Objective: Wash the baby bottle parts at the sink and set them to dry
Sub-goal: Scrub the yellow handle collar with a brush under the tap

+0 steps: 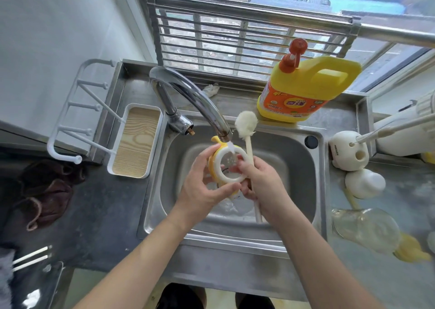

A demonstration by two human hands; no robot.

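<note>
Rinse step: left grip holds collar ring under tap, right grip holds brush; next, likely drying rack at 9 o'clock.

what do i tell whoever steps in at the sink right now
Left hand grips the white-and-yellow collar ring over the sink, under the running faucet.
Right hand holds the brush by its handle, head up, fingers touching the ring.
The glass bottle lies on the counter to the right, with a white dome part behind it.
Done: nothing set to dry that I can see; the ring is mid-rinse.
Left: finish the ring, wash the bottle and dome, then set all on the drying rack left of the sink.
</note>
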